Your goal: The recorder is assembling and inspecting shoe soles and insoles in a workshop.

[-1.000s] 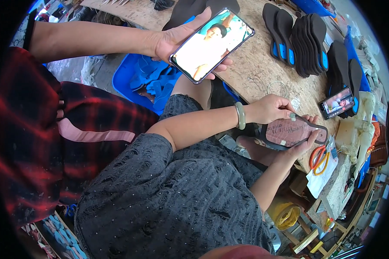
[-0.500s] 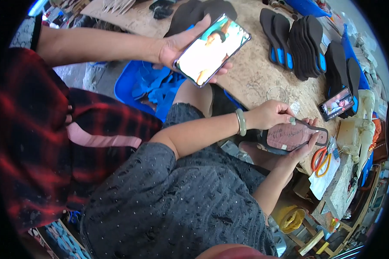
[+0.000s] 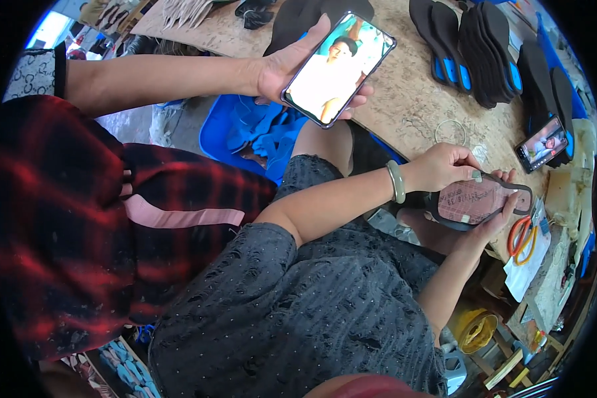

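Note:
A shoe sole (image 3: 469, 201) with a pinkish face, dark rim and handwritten marks is held tilted over the table's near edge. My left hand (image 3: 441, 171), with a pale bangle on its wrist, pinches the sole's far edge between thumb and fingers. My right hand (image 3: 496, 224) grips the sole from the near side, thumb lying over its face and fingertips showing past the far rim. Beside my right hand lie orange-handled scissors (image 3: 523, 240) on a paper sheet.
Dark soles with blue patches (image 3: 485, 56) are stacked on the table (image 3: 404, 99). A phone (image 3: 542, 144) leans against more soles at right. To the left, another person's hand (image 3: 278, 71) holds a lit phone (image 3: 338, 69). Below it, a blue tub (image 3: 212, 136) holds blue pieces.
The whole view has swung, so the scene sits further right in the picture. Both my hands keep their hold on the sole, with little visible change in grip.

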Demonstrator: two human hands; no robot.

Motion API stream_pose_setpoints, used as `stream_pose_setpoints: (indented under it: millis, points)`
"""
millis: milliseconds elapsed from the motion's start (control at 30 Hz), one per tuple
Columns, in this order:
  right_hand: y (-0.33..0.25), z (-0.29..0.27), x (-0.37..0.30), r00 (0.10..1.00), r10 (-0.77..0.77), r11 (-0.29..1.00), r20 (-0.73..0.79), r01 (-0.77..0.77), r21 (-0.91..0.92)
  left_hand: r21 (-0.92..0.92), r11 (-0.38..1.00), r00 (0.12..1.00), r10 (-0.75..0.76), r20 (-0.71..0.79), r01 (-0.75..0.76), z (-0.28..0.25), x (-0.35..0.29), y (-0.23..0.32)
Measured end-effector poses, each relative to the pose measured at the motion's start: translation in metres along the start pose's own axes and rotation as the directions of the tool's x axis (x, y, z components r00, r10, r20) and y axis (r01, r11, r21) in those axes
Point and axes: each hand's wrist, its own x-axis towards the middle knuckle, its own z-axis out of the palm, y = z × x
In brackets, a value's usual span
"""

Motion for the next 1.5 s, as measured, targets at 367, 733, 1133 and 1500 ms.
stream_pose_setpoints:
  millis: [367, 733, 1133, 1500]
  points:
    - [0.001, 0.001, -0.003, 0.999, 0.016, 0.999, 0.028, -0.017, 0.036, -0.072, 0.995, 0.998, -0.066, 0.025, 0.068, 0.000, -0.002, -0.008]
    - [0.002, -0.001, -0.001, 1.000, 0.009, 0.999, 0.025, -0.010, 0.040, -0.003, 0.999, 0.999, -0.036, -0.006, 0.036, 0.001, -0.002, -0.007]
    - [-0.041, -0.024, -0.111, 0.964, 0.156, 0.864, 0.216, -0.027, -0.503, -0.260, 0.964, 0.992, -0.088, -0.094, 0.060, -0.011, 0.000, -0.011]
    - [-0.047, -0.185, -0.182, 0.988, -0.080, -0.121, -0.135, -0.144, -0.982, -0.244, 0.968, 0.995, -0.067, -0.071, 0.048, -0.009, 0.004, -0.010]
